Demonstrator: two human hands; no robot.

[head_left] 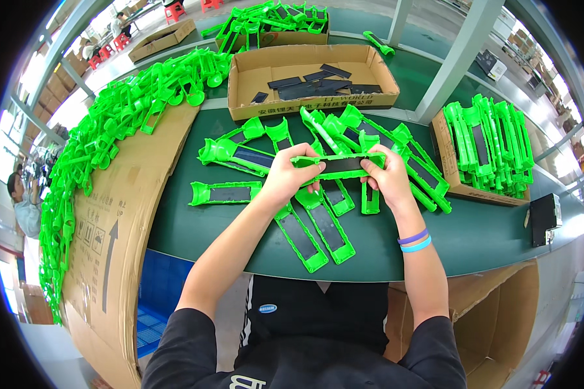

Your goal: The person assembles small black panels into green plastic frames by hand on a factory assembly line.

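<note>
Between my two hands, above the table, is a long green plastic housing (pixel 334 174) with a black strip (pixel 345 166) lying along its inside. My left hand (pixel 293 174) grips the housing's left end, its thumb on the strip. At the other end my right hand (pixel 386 172) is closed on the housing, with its thumb pressed on the strip too. Below and around my hands lie several similar green housings (pixel 224 194) with black strips in them, spread loosely over the green table (pixel 240 240).
Beyond my hands stands a shallow cardboard box (pixel 240 71) with loose black strips. A carton (pixel 454 172) of green housings is at right, near a small black device (pixel 543 220). At left, green parts (pixel 136 104) are heaped on cardboard (pixel 120 214). Metal posts (pixel 457 58) rise behind.
</note>
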